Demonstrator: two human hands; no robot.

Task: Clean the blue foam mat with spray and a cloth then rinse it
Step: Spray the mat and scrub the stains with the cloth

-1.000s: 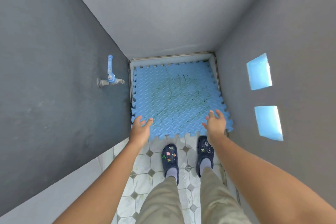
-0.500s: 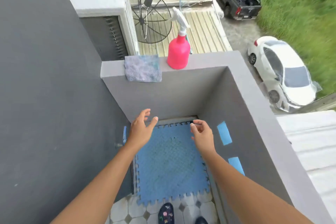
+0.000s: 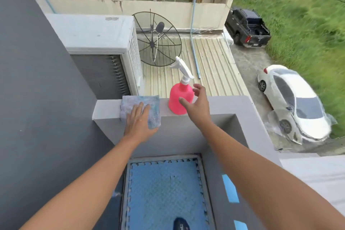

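Note:
The blue foam mat [image 3: 164, 192] lies on the balcony floor below me, dirt marks on its middle. A grey-blue cloth [image 3: 152, 105] hangs over the top of the grey parapet wall [image 3: 220, 104]. My left hand [image 3: 139, 121] lies flat on the cloth with fingers spread, not gripping it. A pink spray bottle [image 3: 178, 97] with a white trigger head stands upright on the wall just right of the cloth. My right hand [image 3: 197, 102] is open around the bottle's right side, fingers close to it but not closed.
A dark grey wall [image 3: 37, 117] runs along the left. An air-conditioner unit [image 3: 100, 50] and a satellite dish [image 3: 156, 41] sit beyond the parapet. Far below are a white car [image 3: 295, 102] and a dark pickup [image 3: 246, 26]. My shoe [image 3: 182, 225] rests on the mat's near edge.
Both hands rose from above the mat to the parapet top. The left hand came down on the cloth and the right reached the spray bottle. My view tilted upward.

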